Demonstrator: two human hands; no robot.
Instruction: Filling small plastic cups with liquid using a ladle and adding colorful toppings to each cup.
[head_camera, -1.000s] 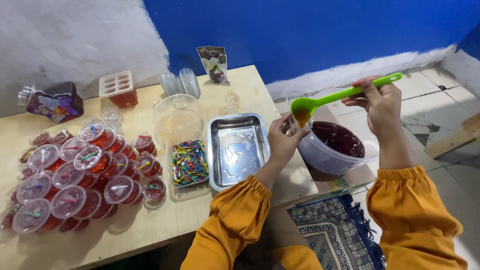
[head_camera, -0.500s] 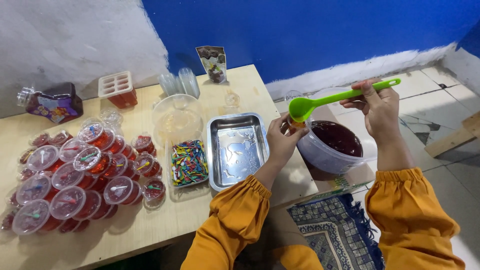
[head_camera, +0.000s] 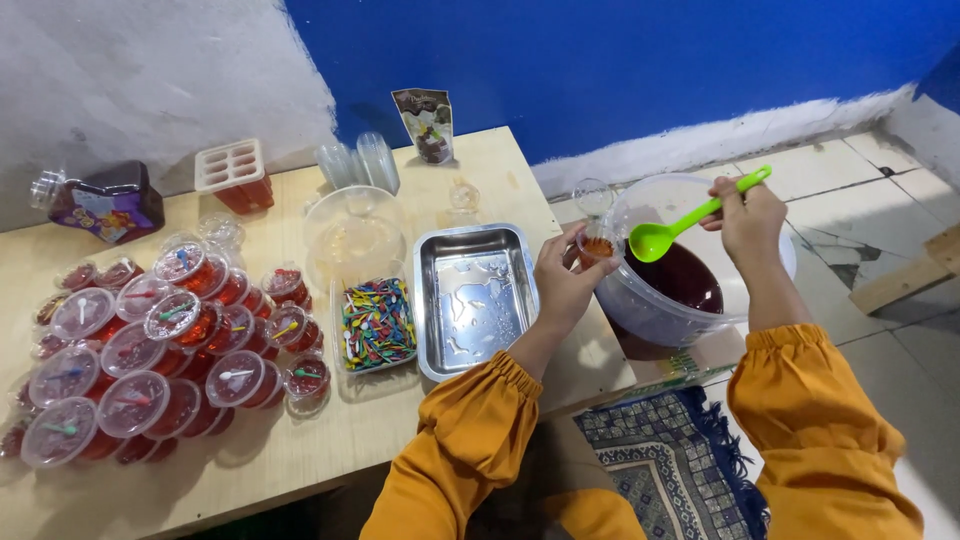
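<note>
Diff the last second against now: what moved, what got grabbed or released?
The right hand brought the bright green plastic ladle down from above the small clear plastic cup to the large clear bowl of dark red liquid. The left hand kept its grip on the cup, now at the bowl's rim. Nothing was released. The steel tray and lidded red cups stayed put.

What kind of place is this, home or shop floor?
Likely a home setup for making jelly cups by hand: a low wooden table against a painted wall, a patterned rug on tiled floor, and stacked lidded cups of red jelly.
</note>
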